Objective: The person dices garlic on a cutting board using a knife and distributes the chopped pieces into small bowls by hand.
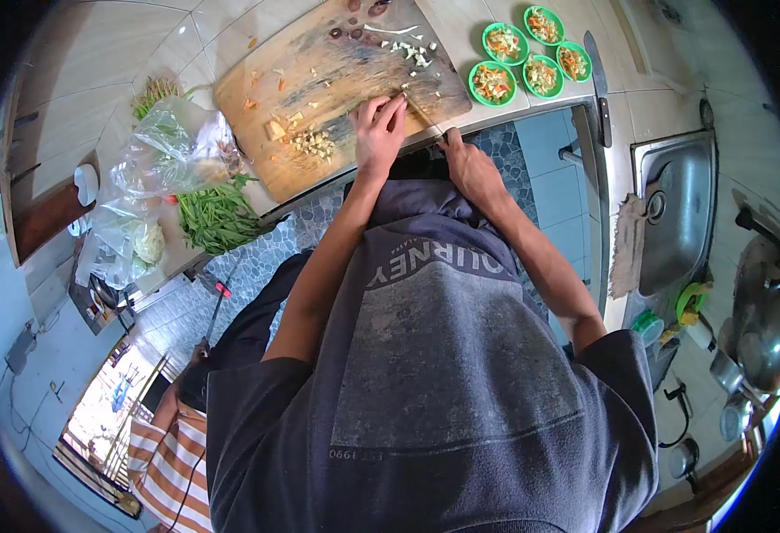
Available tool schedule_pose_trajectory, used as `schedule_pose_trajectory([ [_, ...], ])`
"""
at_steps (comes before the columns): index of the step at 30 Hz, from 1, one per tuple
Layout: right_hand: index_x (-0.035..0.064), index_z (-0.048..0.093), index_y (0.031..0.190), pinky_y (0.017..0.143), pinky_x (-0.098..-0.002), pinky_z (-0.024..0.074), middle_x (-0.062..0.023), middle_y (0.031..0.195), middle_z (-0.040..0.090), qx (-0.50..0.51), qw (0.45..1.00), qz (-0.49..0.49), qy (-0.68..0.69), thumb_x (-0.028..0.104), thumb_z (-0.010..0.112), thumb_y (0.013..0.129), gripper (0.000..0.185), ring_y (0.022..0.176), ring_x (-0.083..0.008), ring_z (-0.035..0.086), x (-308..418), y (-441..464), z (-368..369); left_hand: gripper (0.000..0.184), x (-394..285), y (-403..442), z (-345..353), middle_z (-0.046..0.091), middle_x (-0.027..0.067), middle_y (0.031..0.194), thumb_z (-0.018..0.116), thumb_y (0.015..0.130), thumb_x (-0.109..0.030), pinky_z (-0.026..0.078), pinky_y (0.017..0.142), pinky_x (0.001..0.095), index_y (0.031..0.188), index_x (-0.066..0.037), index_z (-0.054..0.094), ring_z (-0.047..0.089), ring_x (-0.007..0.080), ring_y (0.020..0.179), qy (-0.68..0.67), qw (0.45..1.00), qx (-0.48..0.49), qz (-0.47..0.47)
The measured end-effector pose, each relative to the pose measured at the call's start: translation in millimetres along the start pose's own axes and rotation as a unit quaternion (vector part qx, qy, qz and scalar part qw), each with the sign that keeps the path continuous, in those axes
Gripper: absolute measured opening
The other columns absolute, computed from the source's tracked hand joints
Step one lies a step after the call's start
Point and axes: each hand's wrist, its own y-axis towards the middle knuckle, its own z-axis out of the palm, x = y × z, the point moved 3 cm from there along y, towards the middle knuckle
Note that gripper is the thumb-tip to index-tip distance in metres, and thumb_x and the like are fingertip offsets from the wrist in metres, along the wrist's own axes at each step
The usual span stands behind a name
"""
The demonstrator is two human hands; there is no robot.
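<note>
My right hand [471,171] is closed round the handle of a knife [425,115], whose thin blade slants up and left over the near edge of a worn wooden cutting board [274,84]. Close to the blade's tip, my left hand [378,133] rests on the board with its fingers bent and pressed down; whatever lies under the fingertips is too small to name. Left of that hand sits a pile of diced pale yellow pieces [312,145], with larger chunks [276,131] beside it. Small white cut pieces [418,57] are scattered toward the board's far right.
Several green bowls [494,83] of chopped vegetables stand right of the board, near a large knife [600,93]. Farther right is a metal sink [678,222]. Leafy greens [217,218] and plastic bags [163,147] lie left. A person in a striped shirt [172,471] is behind, lower left.
</note>
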Motion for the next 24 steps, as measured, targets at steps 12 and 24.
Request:
schedule_pose_trajectory([
  [12,-0.0007,0.04,0.108,0.053,-0.0512,0.0511,-0.0229,0.064,0.063,-0.026,0.997,-0.023,-0.067,0.023,0.04,0.1,0.025,0.061,-0.0411,0.064,-2.6,1.9,10.3,0.015,-2.1,0.8,-1.2,0.065,0.0035,0.091,0.076,0.078,-0.011,0.045,0.078,0.036,0.093,-0.01,0.072,0.062,0.0225,0.082,-0.003,1.0,-0.006,-0.006],
  [24,0.0025,0.039,0.101,0.055,-0.0526,0.0504,-0.0225,0.065,0.063,-0.027,0.999,-0.005,-0.03,0.025,0.039,0.101,0.023,0.062,-0.0428,0.063,-3.0,-0.9,2.5,0.015,-6.3,0.6,-3.0,0.064,0.0037,0.091,0.075,0.078,-0.01,0.045,0.076,0.0359,0.093,-0.009,0.073,0.06,0.0224,0.083,0.009,1.0,-0.003,0.003],
])
